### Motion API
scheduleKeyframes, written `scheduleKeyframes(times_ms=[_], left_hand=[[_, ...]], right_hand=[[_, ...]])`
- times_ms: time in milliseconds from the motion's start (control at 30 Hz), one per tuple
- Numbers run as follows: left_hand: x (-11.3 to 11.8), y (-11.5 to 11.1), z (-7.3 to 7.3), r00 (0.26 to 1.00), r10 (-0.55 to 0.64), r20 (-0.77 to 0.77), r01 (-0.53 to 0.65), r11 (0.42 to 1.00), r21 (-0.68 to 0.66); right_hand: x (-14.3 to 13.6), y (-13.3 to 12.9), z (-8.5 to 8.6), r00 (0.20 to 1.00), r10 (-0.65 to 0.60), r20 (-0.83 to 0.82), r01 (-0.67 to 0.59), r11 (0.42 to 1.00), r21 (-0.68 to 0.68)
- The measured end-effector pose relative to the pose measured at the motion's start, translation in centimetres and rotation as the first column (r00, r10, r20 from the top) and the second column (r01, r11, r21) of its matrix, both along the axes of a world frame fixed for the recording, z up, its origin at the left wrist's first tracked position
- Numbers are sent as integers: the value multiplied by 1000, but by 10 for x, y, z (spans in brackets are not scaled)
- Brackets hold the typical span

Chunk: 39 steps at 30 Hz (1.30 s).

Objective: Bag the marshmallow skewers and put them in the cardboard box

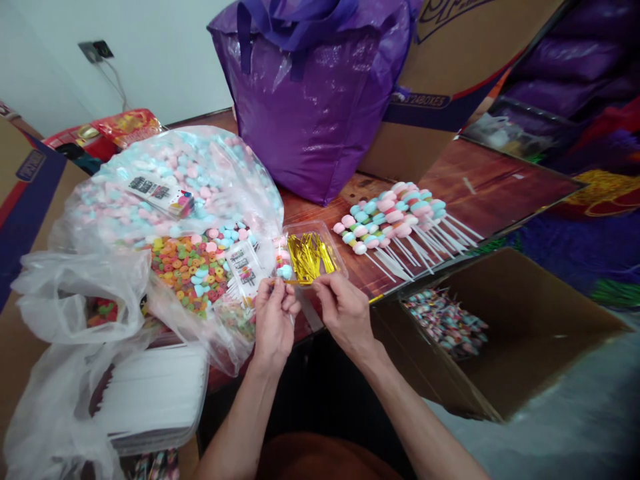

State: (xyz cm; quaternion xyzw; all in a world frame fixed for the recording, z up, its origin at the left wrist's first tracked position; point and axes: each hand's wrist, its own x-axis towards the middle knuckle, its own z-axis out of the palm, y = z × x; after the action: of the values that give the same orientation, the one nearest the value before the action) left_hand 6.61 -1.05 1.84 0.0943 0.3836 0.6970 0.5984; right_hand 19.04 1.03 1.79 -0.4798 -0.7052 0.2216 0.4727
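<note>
My left hand (275,323) is closed around the lower end of a candy skewer (283,260), whose pink and blue sweets stand upright in a clear wrapper. A gold twist tie (302,283) stretches between both hands, just under the sweets. Its far end is pinched by my right hand (345,310), thumb against fingers. Directly beyond them sits a clear plastic tray (342,259) holding a heap of gold twist ties (311,257). The skewer's stick is hidden by my left hand. Printed labels or wrappers (245,270) lie to the left.
Unwrapped candy skewers (390,217) lie in a row at right. An open carton (540,320) below the table edge holds wrapped ones. Bags of loose sweets (200,173) spread leftward, near a tub of white sticks (155,393). A purple bag (315,100) stands behind.
</note>
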Motion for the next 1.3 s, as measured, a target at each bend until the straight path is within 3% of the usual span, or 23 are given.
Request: scheduleKeyframes(times_ms=[133, 267, 367, 467, 633, 800, 867, 967, 1067, 1167, 1233, 1300], left_hand=[[-4, 1, 1, 987, 105, -118, -101, 994, 37], [0, -1, 0, 962, 122, -246, -105, 991, 79], [6, -3, -3, 942, 103, -320, -74, 992, 100], [8, -4, -7, 934, 73, -350, -40, 994, 100], [13, -7, -9, 943, 14, -332, 12, 997, 76], [18, -12, -4, 958, -68, -278, 90, 994, 66], [17, -12, -1, 967, -135, -215, 147, 988, 43], [13, -11, 6, 960, -277, -49, 278, 960, 23], [7, -11, 12, 882, -450, 140, 450, 892, 36], [4, -12, 15, 781, -568, 260, 573, 817, 63], [3, -13, 15, 750, -601, 276, 613, 788, 53], [4, -15, 14, 743, -621, 250, 637, 771, 21]], right_hand=[[5, 17, 0, 980, -177, 94, 172, 983, 58], [3, 24, 5, 973, -142, 182, 152, 988, -39], [1, 13, 10, 999, -23, -25, 19, 988, -153], [0, -3, 11, 971, 90, -223, -154, 945, -289], [0, -13, 8, 959, 49, -279, -148, 926, -347], [1, -10, 14, 907, 36, -419, -226, 882, -414], [3, -9, 15, 845, -4, -534, -291, 836, -466], [7, -9, 16, 693, -126, -710, -447, 698, -560], [11, -11, 17, 601, -183, -778, -553, 607, -571], [17, -13, 17, 613, -108, -782, -540, 666, -515], [22, -13, 16, 670, 8, -742, -518, 721, -460], [27, -13, 13, 732, 118, -670, -515, 740, -433]])
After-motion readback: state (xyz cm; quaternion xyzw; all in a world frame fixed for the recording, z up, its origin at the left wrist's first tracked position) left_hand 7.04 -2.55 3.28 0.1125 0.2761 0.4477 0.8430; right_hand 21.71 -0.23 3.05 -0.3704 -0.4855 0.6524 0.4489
